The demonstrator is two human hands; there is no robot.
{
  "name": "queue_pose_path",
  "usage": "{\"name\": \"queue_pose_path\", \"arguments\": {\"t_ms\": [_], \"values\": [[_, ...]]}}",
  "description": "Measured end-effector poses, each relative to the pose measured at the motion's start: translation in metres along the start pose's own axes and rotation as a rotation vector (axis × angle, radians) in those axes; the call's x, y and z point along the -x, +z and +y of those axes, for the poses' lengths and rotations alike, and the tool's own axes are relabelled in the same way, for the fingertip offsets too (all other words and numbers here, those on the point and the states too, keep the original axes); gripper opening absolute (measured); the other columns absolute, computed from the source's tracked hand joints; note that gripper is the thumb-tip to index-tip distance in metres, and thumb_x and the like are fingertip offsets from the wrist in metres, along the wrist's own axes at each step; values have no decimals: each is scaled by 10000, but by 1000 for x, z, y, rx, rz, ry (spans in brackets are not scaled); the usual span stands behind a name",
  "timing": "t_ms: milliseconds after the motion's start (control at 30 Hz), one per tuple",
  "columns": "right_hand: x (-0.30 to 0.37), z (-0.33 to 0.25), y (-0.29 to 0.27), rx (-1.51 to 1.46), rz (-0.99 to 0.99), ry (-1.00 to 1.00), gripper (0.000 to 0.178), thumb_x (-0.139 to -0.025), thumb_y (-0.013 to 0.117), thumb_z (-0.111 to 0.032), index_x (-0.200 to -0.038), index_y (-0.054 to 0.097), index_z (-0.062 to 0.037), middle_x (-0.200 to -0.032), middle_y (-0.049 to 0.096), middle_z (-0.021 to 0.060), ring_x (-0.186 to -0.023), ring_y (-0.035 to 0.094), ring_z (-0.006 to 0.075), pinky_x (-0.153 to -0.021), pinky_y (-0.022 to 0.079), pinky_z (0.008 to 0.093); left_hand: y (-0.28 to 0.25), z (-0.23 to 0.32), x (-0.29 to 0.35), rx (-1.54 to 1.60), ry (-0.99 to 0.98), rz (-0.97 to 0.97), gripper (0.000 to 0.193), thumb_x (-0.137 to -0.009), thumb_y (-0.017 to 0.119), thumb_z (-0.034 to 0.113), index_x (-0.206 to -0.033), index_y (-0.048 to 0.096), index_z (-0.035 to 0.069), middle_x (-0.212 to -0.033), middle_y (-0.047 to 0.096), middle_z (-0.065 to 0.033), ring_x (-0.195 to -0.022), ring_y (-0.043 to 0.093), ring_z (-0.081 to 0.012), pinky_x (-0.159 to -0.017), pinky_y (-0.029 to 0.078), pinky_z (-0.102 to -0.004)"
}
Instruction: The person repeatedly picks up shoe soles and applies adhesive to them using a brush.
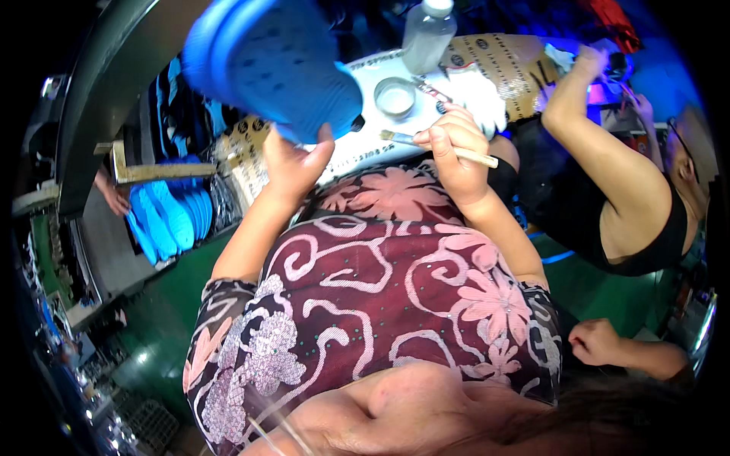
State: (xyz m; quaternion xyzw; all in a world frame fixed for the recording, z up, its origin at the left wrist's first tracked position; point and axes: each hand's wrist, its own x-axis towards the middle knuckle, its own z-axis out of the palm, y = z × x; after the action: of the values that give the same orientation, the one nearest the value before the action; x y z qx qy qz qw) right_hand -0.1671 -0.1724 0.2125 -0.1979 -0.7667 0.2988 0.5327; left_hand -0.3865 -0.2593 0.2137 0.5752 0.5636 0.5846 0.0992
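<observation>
My left hand (296, 163) grips a thick blue shoe sole (270, 64) by its near end and holds it up over the left of the work surface. Dark spots mark the sole's face, and most of my fingers are hidden behind it. In my right hand (456, 156) is a flat paintbrush (479, 158) with a pale wooden handle, its bristles pointing left toward the sole but apart from it. Just beyond the bristles, a small round dish (395, 98) with clear-looking contents stands on a white printed sheet (353, 148).
A clear bottle with a white cap (427, 38) stands behind the dish, beside a white cloth or glove (479, 95). Blue soles (171, 216) are stacked at the left below a wooden bar (163, 173). A co-worker's arm (608, 152) reaches in at the right.
</observation>
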Motion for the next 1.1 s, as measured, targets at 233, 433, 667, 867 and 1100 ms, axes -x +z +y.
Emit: {"name": "queue_pose_path", "arguments": {"t_ms": [233,433,667,867,1100], "values": [[28,25,-5,-93,106,261,287,-879,484,-92,-636,600,6,-667,601,86,-649,557,190,-712,428,307,-39,56,-42,497,-357,-283,599,-739,632,98,-1250,359,-55,-1160,523,-164,-1056,536,-248,-923,410,-359],[32,21,-10,-70,226,324,258,-865,510,-117,-662,617,1,-576,560,93,-593,548,216,-594,407,330,1,88,-111,694,-575,-902,759,-623,679,177,-1262,353,-73,-1110,547,-145,-996,555,-190,-837,466,-304],[37,26,-8,-162,289,471,294,-906,493,-173,-712,617,11,-611,582,61,-564,529,119,-547,417,254,159,132,-288,1260,-550,-558,462,-800,641,93,-1144,405,-106,-1150,505,-268,-1007,578,-286,-780,532,-252],[42,36,-2,-225,333,623,301,-912,484,-172,-725,626,16,-628,590,46,-572,523,94,-548,412,217,129,146,-221,1081,-273,-726,477,-852,594,188,-1241,402,-12,-1022,580,-188,-929,604,-258,-773,513,-328],[48,46,7,-299,290,643,318,-892,520,-262,-720,636,-21,-648,634,56,-583,583,114,-543,444,249,-1,19,-99,613,-678,-652,485,-837,603,224,-1240,432,15,-828,576,-64,-718,563,-135,-651,479,-265]]}}
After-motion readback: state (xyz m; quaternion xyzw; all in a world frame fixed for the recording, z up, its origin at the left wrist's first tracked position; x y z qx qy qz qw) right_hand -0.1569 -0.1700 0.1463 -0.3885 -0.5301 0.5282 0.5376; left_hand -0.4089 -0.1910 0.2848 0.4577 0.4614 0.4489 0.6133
